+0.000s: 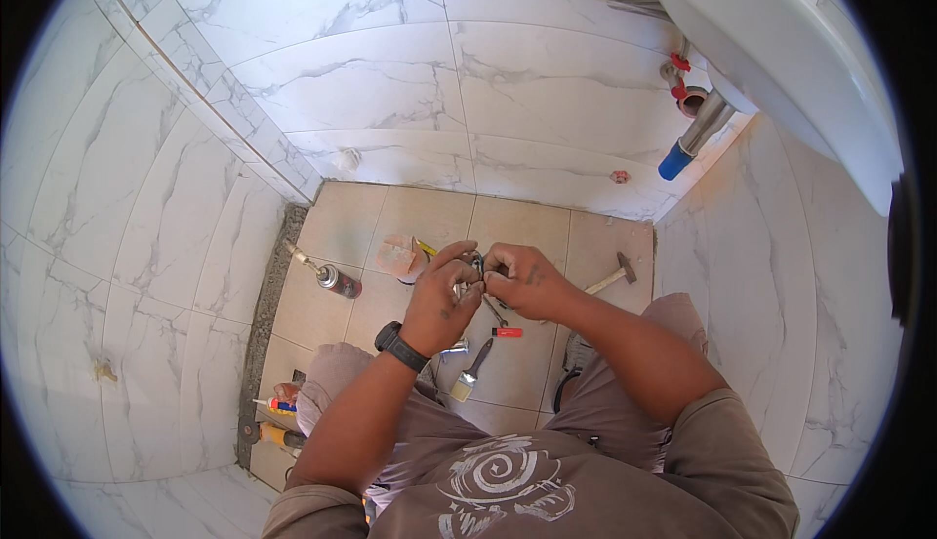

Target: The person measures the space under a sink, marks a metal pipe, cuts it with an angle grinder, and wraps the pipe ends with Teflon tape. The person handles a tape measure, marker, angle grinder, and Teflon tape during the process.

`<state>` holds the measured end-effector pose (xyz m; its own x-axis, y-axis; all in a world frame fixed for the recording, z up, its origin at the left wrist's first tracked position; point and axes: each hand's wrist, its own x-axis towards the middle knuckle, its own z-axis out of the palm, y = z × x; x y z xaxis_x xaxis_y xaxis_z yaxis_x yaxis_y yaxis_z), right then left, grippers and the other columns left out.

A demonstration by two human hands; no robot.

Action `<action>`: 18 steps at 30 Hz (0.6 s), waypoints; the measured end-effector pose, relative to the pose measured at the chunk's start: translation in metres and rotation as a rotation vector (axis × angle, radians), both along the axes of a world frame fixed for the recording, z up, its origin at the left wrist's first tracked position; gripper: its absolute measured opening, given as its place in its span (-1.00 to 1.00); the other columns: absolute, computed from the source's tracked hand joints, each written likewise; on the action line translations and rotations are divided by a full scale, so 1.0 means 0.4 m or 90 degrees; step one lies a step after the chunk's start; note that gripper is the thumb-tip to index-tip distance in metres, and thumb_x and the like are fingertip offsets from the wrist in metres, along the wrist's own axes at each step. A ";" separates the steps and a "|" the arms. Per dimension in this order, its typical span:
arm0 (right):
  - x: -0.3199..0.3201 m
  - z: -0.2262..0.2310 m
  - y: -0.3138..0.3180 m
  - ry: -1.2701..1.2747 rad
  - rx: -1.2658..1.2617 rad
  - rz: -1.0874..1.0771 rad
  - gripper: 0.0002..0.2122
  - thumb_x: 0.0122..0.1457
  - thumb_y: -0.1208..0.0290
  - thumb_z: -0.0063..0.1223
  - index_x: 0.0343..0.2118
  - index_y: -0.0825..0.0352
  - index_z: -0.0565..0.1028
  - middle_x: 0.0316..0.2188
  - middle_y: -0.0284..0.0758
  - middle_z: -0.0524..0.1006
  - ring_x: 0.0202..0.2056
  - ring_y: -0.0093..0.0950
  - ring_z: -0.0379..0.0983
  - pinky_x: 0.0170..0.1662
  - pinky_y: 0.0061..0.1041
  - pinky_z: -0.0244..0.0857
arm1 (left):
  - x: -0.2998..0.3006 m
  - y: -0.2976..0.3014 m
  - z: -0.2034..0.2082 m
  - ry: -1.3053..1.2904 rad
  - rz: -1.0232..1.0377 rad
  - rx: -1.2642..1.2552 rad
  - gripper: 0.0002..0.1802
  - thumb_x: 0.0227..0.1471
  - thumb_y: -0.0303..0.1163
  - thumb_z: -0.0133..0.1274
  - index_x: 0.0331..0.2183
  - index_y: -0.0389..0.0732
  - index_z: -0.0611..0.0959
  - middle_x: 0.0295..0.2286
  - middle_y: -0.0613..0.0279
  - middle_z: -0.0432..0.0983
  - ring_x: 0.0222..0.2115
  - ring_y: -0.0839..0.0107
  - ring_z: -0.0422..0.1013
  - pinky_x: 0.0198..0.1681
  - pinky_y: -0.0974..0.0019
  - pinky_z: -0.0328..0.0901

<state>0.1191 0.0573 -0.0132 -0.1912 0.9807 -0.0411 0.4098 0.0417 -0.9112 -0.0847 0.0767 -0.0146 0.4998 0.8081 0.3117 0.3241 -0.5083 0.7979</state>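
My left hand (441, 297), with a black watch on its wrist, and my right hand (524, 277) meet above the tiled floor in front of me. Between their pinched fingertips is a small dark, shiny piece (477, 264), mostly covered by the fingers. Its kind is too small to tell. Beneath the hands, partly hidden, lies a slim metal tool (496, 312). A red lighter (507, 332) rests close to it. Nearer my body lies a paintbrush (471, 373) with a dark handle and pale bristles.
A gas torch canister (339, 282) stands left; a hammer (615, 275) lies right. Beyond my left hand is a pinkish block (398, 256). A sealant tube (281, 405) and yellow tool (281, 435) sit by my left leg. A white basin (781, 41) and blue-ended pipe (675, 160) overhang the right.
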 end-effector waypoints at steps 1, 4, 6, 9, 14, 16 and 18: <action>-0.003 -0.006 0.001 -0.002 0.010 -0.008 -0.77 0.08 0.36 0.17 -0.39 0.47 0.52 -0.43 -0.14 0.66 -0.42 -0.40 0.60 -0.31 -0.44 0.43 | 0.001 0.000 -0.004 -0.019 0.002 -0.032 -0.86 0.01 -0.58 0.25 -0.32 -0.32 0.65 0.08 -0.13 0.52 0.00 0.06 0.57 0.05 0.13 0.45; -0.009 -0.026 0.004 0.085 -0.028 -0.039 -0.78 0.10 0.35 0.17 -0.37 0.45 0.53 -0.42 -0.15 0.66 -0.40 -0.43 0.61 -0.30 -0.45 0.44 | 0.000 0.006 -0.016 -0.038 0.008 -0.039 -0.90 0.04 -0.58 0.23 -0.34 -0.33 0.63 0.08 -0.13 0.51 -0.01 0.11 0.57 0.04 0.18 0.45; -0.007 -0.036 0.009 0.183 -0.068 -0.060 -0.78 0.14 0.34 0.17 -0.34 0.44 0.55 -0.39 -0.17 0.67 -0.38 -0.45 0.62 -0.29 -0.47 0.47 | -0.008 0.016 -0.019 -0.039 0.060 -0.030 -0.91 0.04 -0.56 0.21 -0.35 -0.31 0.62 0.01 -0.15 0.55 -0.02 0.05 0.55 0.04 0.13 0.43; 0.009 -0.034 0.018 0.285 -0.112 -0.074 -0.74 0.21 0.30 0.17 -0.24 0.45 0.60 -0.34 -0.18 0.69 -0.34 -0.46 0.64 -0.27 -0.48 0.50 | -0.015 0.027 -0.017 -0.108 0.097 -0.110 -0.92 0.05 -0.54 0.18 -0.36 -0.29 0.61 -0.04 -0.16 0.57 -0.05 0.03 0.54 0.02 0.12 0.42; 0.017 0.007 0.019 0.228 -0.145 -0.033 -0.62 0.25 0.26 0.18 -0.07 0.54 0.60 -0.29 -0.14 0.70 -0.34 -0.47 0.65 -0.24 -0.48 0.54 | -0.006 0.012 -0.011 -0.159 0.090 -0.130 -0.90 0.03 -0.54 0.20 -0.37 -0.29 0.60 -0.02 -0.14 0.55 -0.07 0.04 0.54 -0.01 0.15 0.44; 0.010 0.023 0.008 0.170 -0.151 -0.010 -0.61 0.25 0.26 0.18 -0.07 0.56 0.60 -0.30 -0.16 0.69 -0.34 -0.47 0.65 -0.24 -0.47 0.54 | -0.007 0.010 -0.007 -0.090 0.069 -0.078 -0.89 0.02 -0.55 0.22 -0.37 -0.30 0.60 -0.01 -0.14 0.54 -0.06 0.03 0.54 -0.01 0.16 0.44; 0.004 0.033 -0.001 0.154 -0.155 -0.005 -0.62 0.25 0.27 0.19 -0.08 0.56 0.61 -0.32 -0.18 0.69 -0.36 -0.48 0.64 -0.25 -0.47 0.53 | -0.006 0.012 -0.006 -0.046 0.038 -0.040 -0.87 0.06 -0.55 0.21 -0.33 -0.32 0.59 0.06 -0.15 0.48 0.00 0.07 0.55 0.01 0.18 0.49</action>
